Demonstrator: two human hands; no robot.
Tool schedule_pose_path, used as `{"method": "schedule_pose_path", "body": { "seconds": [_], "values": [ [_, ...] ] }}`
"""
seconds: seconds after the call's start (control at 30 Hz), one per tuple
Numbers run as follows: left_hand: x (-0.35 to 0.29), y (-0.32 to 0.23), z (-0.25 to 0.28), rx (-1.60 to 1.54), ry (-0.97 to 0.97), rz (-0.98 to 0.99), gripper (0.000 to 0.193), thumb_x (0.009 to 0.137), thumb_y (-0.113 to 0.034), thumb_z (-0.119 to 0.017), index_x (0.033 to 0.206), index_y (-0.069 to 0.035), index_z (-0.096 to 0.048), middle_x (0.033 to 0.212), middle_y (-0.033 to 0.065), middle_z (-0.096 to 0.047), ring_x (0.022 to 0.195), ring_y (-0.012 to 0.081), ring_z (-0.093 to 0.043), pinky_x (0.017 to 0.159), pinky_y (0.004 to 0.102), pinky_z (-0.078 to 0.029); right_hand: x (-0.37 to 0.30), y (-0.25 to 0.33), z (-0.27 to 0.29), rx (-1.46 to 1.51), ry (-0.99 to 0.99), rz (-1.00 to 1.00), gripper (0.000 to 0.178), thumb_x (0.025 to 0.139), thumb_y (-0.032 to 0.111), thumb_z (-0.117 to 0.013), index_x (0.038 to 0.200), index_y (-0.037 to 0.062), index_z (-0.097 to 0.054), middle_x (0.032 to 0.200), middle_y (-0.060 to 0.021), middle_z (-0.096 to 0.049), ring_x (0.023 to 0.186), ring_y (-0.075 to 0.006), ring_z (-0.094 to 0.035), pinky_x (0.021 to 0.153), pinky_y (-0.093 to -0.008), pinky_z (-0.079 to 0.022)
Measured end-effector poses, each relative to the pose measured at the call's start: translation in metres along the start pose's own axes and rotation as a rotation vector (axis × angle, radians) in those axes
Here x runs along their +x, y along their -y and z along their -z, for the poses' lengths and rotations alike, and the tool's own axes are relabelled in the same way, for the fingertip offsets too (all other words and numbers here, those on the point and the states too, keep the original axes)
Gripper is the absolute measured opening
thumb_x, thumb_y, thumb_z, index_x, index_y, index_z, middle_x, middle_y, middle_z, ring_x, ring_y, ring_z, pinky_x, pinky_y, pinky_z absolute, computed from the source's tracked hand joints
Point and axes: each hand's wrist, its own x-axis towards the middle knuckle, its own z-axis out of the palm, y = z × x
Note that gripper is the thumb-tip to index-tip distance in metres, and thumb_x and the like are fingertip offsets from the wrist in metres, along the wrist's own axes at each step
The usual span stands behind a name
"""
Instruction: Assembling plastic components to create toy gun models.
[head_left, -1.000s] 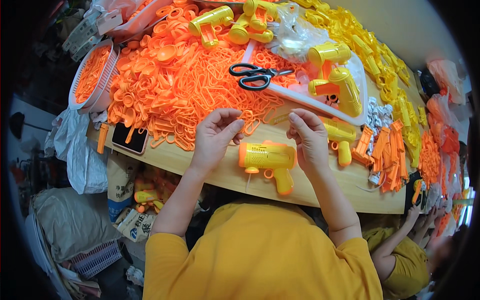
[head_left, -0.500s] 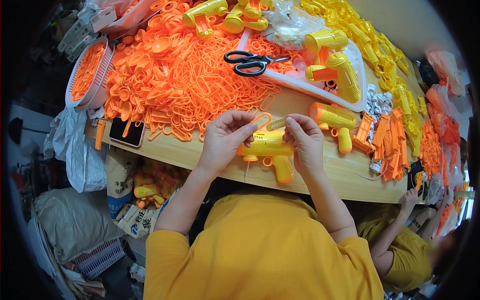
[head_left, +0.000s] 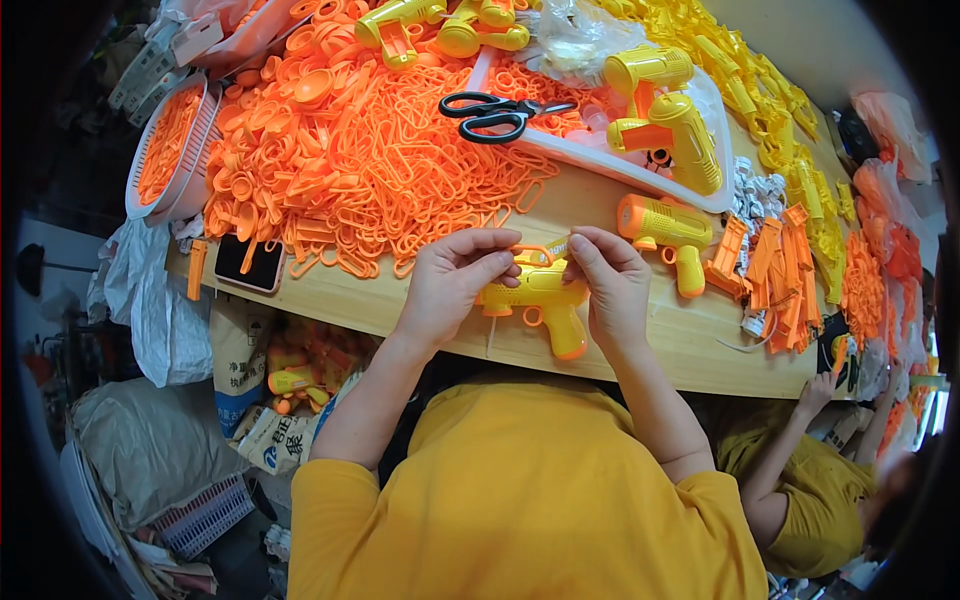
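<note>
My left hand [head_left: 458,275] pinches an orange plastic loop clip [head_left: 532,256] between thumb and forefinger. Opposite it, my right hand [head_left: 612,278] has its thumb and fingertips closed on a small pale strip [head_left: 560,247], whose end meets the loop's right end; whether the two are joined I cannot tell. Just below both hands a yellow toy gun [head_left: 545,297] with an orange trigger ring lies on its side on the wooden table [head_left: 640,345]. A second yellow toy gun [head_left: 676,235] with an orange muzzle rests right of my right hand.
Beyond my hands spreads a heap of orange loop clips [head_left: 400,200]. Black-handled scissors [head_left: 497,117] lie against a white tray [head_left: 590,165] bearing yellow gun bodies. Orange parts [head_left: 775,265] are piled at right. A phone [head_left: 252,264] sits left. Another person's hand [head_left: 818,393] works at far right.
The orange loop and the pale strip have come closer together and tilted, now lying almost end to end just above the toy gun. Both hands stay nearly in place.
</note>
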Motion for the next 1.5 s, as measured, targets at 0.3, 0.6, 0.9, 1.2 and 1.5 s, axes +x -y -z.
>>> {"method": "schedule_pose_path", "body": {
  "seconds": [0.3,0.6,0.9,1.2,1.5],
  "values": [
    [-0.002,-0.002,-0.007,-0.004,-0.067,0.068,0.022,0.090,0.000,-0.060,0.111,0.003,-0.064,0.097,0.0115,-0.068,0.081,0.0156,-0.067,0.076,0.0282,-0.058,-0.003,-0.006,0.002,-0.166,-0.029,0.190,0.017,0.089,0.006,-0.064,0.104,-0.0021,-0.066,0.087,-0.0071,-0.068,0.069,-0.0116,-0.064,0.064,-0.0223,-0.052],
    [-0.003,0.000,-0.008,0.035,-0.077,0.056,0.023,0.090,-0.001,-0.060,0.112,0.004,-0.063,0.094,0.0107,-0.068,0.081,0.0155,-0.067,0.076,0.0271,-0.058,-0.009,-0.010,0.002,-0.188,0.085,0.161,0.022,0.092,0.008,-0.061,0.112,-0.0028,-0.063,0.094,-0.0084,-0.068,0.074,-0.0127,-0.066,0.069,-0.0235,-0.054],
    [-0.003,-0.002,-0.006,0.075,-0.062,0.046,0.022,0.089,-0.001,-0.061,0.111,0.003,-0.064,0.093,0.0099,-0.068,0.078,0.0146,-0.067,0.074,0.0267,-0.058,-0.010,-0.005,0.003,-0.153,0.165,0.093,0.025,0.094,0.009,-0.058,0.115,-0.0030,-0.061,0.095,-0.0097,-0.068,0.077,-0.0138,-0.067,0.072,-0.0251,-0.055],
    [-0.004,-0.001,-0.005,0.043,-0.033,0.013,0.020,0.089,-0.001,-0.061,0.108,0.003,-0.064,0.088,0.0087,-0.067,0.075,0.0136,-0.066,0.070,0.0263,-0.057,-0.012,-0.002,0.005,-0.131,0.191,0.092,0.025,0.095,0.006,-0.053,0.116,-0.0041,-0.061,0.093,-0.0111,-0.068,0.078,-0.0145,-0.067,0.074,-0.0266,-0.055],
    [-0.006,-0.002,-0.008,0.073,-0.023,-0.020,0.019,0.089,-0.001,-0.060,0.107,0.004,-0.064,0.087,0.0087,-0.067,0.073,0.0132,-0.064,0.069,0.0264,-0.056,-0.012,0.004,0.002,-0.099,0.128,-0.004,0.021,0.091,0.006,-0.059,0.110,-0.0031,-0.063,0.088,-0.0094,-0.067,0.075,-0.0140,-0.065,0.072,-0.0275,-0.054]
  ]
}}
